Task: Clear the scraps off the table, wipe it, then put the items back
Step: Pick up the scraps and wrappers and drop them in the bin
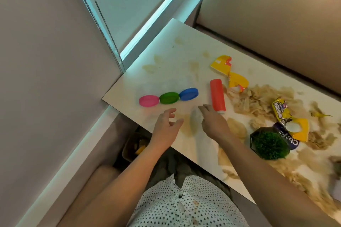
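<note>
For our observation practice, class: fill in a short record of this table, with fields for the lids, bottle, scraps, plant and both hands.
lids: pink lid, green lid, blue lid, flat in a row, edges touching
red bottle: lying on its side, right of the lids
scraps: tan pieces with yellow wrappers, spread right of the bottle
potted plant: upright among the scraps
left hand: open, holding nothing
right hand: over a blurred white thing; grip unclear
</note>
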Demonstrator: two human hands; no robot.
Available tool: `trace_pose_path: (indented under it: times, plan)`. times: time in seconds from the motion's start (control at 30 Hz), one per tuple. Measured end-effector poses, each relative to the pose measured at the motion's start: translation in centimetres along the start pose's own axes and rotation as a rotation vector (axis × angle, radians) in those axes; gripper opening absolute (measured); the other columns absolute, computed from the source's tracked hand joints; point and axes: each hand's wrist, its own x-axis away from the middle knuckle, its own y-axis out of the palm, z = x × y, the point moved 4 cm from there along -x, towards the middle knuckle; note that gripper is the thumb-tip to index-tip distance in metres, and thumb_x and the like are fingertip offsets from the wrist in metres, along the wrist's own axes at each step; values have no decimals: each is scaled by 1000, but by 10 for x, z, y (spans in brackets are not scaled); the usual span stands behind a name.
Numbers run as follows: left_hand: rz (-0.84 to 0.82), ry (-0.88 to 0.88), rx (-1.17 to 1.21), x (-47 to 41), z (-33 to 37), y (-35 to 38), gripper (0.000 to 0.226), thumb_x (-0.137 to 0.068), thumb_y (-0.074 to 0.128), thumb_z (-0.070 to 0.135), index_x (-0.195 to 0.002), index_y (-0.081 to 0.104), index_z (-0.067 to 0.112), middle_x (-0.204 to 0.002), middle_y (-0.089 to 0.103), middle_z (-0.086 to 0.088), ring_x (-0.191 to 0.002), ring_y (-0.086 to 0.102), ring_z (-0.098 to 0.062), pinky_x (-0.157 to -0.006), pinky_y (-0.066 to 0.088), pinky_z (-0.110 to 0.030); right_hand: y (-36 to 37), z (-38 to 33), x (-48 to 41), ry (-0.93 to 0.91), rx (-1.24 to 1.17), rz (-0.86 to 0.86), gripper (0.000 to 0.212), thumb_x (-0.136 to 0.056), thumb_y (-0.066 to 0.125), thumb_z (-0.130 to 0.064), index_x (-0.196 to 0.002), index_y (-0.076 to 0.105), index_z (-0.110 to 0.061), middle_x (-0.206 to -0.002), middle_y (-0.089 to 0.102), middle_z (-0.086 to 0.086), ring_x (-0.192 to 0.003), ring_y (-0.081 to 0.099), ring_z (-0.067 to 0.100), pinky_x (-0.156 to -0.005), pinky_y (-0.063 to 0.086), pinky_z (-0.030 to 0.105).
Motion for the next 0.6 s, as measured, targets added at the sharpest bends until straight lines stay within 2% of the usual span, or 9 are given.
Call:
trace_pose_path:
  times: [0.1,0.17,0.27,0.4,0.6]
  plan:
    - [-36,18,-27,-7,10,8,48,-98,65,41,-144,52,33,-132,56,7,-98,61,-1,-79,48,-18,1,1,-5,-36,180,-42,64,-94,48,2,-153,36,-20,-157,34,5,-122,58,32,-86,56,44]
    - [-53,21,-46,-12,15,13,47,-98,65,41,-143,52,34,-131,57,8,-98,61,-1,-79,47,-18,3,3,-7,-54,251,-19,51,-95,52,-3,-143,46,-18,-140,44,8,-105,64,32,-77,57,43]
    - [-64,18,-59,-17,19,19,47,-98,66,41,-142,54,33,-129,59,8,-97,61,-2,-78,46,-18,5,6,-8,-62,292,5,30,-96,54,-7,-125,55,-15,-119,47,8,-86,64,30,-66,55,39]
    - [-79,12,-49,-20,24,24,44,-98,66,40,-140,56,32,-125,61,8,-97,61,-3,-76,45,-17,4,7,-9,-106,295,10,27,-96,55,-6,-122,53,-13,-113,47,8,-84,63,29,-59,43,35]
    - [-100,-5,-44,-25,29,35,39,-99,65,39,-136,58,33,-122,62,9,-99,61,-2,-78,46,-18,9,16,-6,-187,278,51,28,-96,54,-5,-123,55,-12,-112,53,9,-92,62,30,-61,44,37]
